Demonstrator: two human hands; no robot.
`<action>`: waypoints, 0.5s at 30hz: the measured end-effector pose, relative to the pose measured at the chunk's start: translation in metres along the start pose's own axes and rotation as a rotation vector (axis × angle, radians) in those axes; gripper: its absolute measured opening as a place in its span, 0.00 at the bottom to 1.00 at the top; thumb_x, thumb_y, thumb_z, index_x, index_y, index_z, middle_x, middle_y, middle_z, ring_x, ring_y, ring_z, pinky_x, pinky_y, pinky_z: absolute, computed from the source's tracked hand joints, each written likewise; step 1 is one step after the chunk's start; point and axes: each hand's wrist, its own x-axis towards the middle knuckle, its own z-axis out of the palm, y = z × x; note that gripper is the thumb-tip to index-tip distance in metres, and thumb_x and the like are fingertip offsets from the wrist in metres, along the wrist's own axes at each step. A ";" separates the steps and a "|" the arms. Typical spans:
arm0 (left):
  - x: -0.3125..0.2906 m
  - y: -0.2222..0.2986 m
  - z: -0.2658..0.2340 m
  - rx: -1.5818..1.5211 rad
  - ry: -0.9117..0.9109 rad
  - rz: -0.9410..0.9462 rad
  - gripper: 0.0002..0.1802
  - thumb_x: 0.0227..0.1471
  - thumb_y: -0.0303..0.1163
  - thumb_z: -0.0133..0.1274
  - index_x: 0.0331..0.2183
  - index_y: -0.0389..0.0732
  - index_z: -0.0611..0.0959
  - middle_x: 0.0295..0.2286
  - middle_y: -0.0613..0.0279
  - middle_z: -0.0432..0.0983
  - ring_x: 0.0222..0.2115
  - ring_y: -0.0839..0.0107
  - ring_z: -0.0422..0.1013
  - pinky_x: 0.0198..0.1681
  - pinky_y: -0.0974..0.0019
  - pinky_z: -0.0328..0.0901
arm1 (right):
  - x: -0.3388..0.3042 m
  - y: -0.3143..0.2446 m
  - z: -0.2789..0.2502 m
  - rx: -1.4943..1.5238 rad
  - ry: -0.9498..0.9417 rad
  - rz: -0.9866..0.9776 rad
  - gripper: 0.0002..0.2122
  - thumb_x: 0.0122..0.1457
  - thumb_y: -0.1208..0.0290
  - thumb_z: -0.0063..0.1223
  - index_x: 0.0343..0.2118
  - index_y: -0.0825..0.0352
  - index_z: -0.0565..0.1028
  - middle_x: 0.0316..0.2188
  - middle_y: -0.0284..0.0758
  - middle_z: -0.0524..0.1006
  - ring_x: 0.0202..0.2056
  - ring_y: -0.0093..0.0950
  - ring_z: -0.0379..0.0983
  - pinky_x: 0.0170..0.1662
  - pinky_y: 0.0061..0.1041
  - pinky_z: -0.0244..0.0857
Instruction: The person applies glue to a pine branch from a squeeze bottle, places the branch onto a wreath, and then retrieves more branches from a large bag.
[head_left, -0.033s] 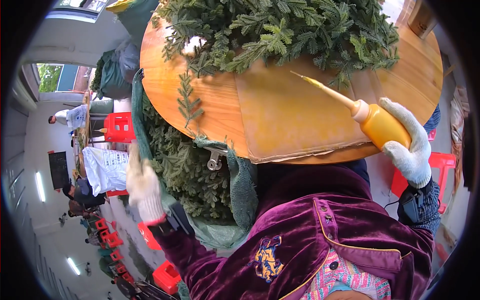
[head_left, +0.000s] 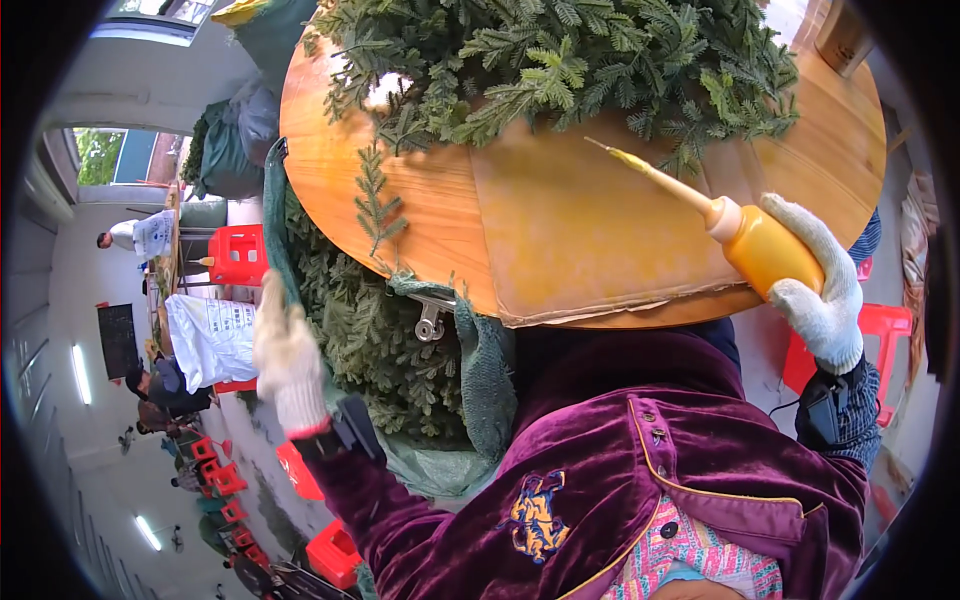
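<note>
My right hand, in a pale knitted glove, is wrapped round a squeeze bottle of yellow liquid. Its long, yellow-smeared nozzle points up and left over a stained cardboard sheet on the round wooden table. My left hand, gloved in cream, hangs off the table's left side. Its fingers are stretched out with nothing in them. Beside it stands a green sack stuffed with artificial fir branches, its rim held by a metal clip. One loose fir sprig lies near the table edge.
A big heap of fir branches covers the table's far side. A brown container stands at far right. Red stools and a white sack are to the left, another red stool to the right. Other people sit farther left.
My left hand has shifted slightly. The bottle in my right hand has moved very slightly right, its nozzle tip with it. Nothing was taken hold of or let go.
</note>
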 end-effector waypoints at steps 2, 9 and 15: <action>0.029 0.014 0.015 -0.033 0.032 0.148 0.30 0.57 0.22 0.56 0.61 0.47 0.75 0.45 0.54 0.79 0.47 0.57 0.76 0.53 0.54 0.70 | 0.004 0.003 0.000 0.035 0.005 0.019 0.35 0.51 0.62 0.66 0.60 0.75 0.70 0.58 0.43 0.74 0.57 0.32 0.72 0.63 0.30 0.61; 0.076 0.103 0.043 0.165 -0.088 0.719 0.27 0.45 0.23 0.62 0.51 0.45 0.82 0.41 0.56 0.80 0.43 0.56 0.76 0.49 0.54 0.69 | 0.004 0.006 0.001 0.056 0.044 0.049 0.38 0.50 0.54 0.66 0.60 0.74 0.70 0.57 0.42 0.74 0.57 0.32 0.72 0.62 0.30 0.62; 0.057 0.104 0.063 -0.125 0.042 0.705 0.20 0.40 0.19 0.62 0.39 0.41 0.85 0.36 0.57 0.82 0.39 0.58 0.78 0.46 0.54 0.68 | 0.007 0.010 -0.003 0.049 0.010 0.104 0.41 0.50 0.47 0.65 0.61 0.74 0.69 0.59 0.44 0.72 0.59 0.34 0.70 0.64 0.33 0.60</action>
